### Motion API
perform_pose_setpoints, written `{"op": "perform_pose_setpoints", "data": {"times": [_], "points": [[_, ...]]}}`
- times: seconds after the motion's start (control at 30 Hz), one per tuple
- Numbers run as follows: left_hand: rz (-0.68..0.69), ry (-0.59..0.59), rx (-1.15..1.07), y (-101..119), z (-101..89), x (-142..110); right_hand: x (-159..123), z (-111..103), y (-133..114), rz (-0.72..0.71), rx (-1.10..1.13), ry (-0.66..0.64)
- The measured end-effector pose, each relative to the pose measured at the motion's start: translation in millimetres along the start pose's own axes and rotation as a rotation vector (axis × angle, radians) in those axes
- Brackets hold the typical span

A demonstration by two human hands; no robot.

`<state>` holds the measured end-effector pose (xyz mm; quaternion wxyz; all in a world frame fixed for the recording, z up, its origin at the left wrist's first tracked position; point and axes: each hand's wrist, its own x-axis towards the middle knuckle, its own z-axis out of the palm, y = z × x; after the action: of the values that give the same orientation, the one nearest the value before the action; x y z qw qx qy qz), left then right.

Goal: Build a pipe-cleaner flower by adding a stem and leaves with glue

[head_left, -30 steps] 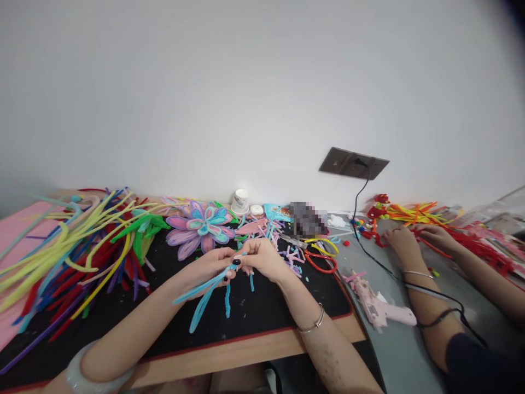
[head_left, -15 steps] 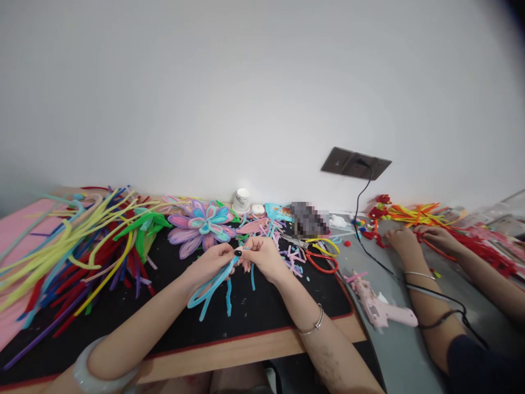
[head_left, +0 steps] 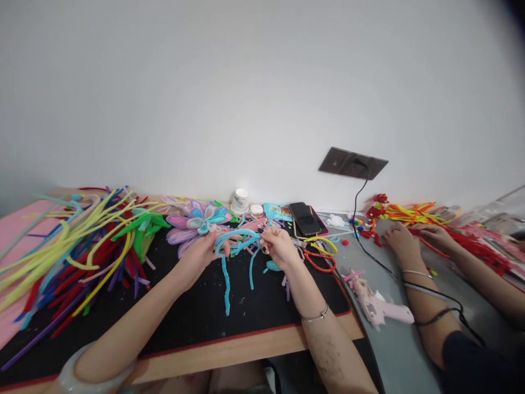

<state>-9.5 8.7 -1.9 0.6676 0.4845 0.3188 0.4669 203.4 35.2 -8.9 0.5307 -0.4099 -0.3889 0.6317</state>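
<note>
Several light-blue pipe cleaners (head_left: 238,241), bent into loops, stretch between my two hands above the black mat (head_left: 184,323). My left hand (head_left: 200,254) is closed on the looped left end. The fingertips of my right hand (head_left: 279,246) pinch the other end. Loose blue lengths hang down beneath the loops toward the mat. Just behind my left hand lies a large purple, pink and blue pipe-cleaner flower (head_left: 200,219), which the hand partly covers. To the right of my right hand rest scissors (head_left: 320,260) with red and yellow handles.
A heap of colourful pipe cleaners (head_left: 90,246) spreads on the left. Along the wall stand a paper cup (head_left: 240,201) and a phone (head_left: 307,219). A pink glue gun (head_left: 377,303) lies on the grey table, its cord running to the wall socket (head_left: 353,163). Another person's hands (head_left: 404,241) work at right.
My left hand has turned and drawn slightly left, my right hand has shifted right. The blue loops, earlier hanging below my left hand, now lie stretched level between both hands.
</note>
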Motion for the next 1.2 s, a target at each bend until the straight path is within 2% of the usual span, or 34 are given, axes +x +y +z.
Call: {"op": "perform_pose_setpoints", "data": {"times": [0.2, 0.37, 0.57, 0.73, 0.8, 0.97, 1.1, 1.2], "points": [[-0.055, 0.163, -0.136, -4, -1.5, 1, -1, -6, -10, 0.024, 0.076, 0.014], [0.013, 0.240, -0.278, -3, 2.3, 2, -4, -2, -12, 0.015, 0.106, -0.007], [0.011, 0.223, -0.428, 7, 1.9, -3, -5, 3, -5, 0.059, 0.121, -0.043], [-0.040, 0.135, -0.584, 19, 1.6, -6, -5, 2, -6, 0.115, 0.163, -0.068], [-0.020, 0.134, -0.542, 21, 0.9, -6, -5, 3, -7, 0.150, 0.186, -0.086], [0.093, 0.218, -0.351, 19, -4.7, -5, -6, 8, -2, 0.266, 0.238, -0.148], [0.242, 0.259, -0.178, 16, -6.6, -2, -9, 15, 6, 0.342, 0.266, -0.200], [0.337, 0.344, -0.138, 15, -6.0, 0, -13, 22, 12, 0.389, 0.273, -0.237]]}}
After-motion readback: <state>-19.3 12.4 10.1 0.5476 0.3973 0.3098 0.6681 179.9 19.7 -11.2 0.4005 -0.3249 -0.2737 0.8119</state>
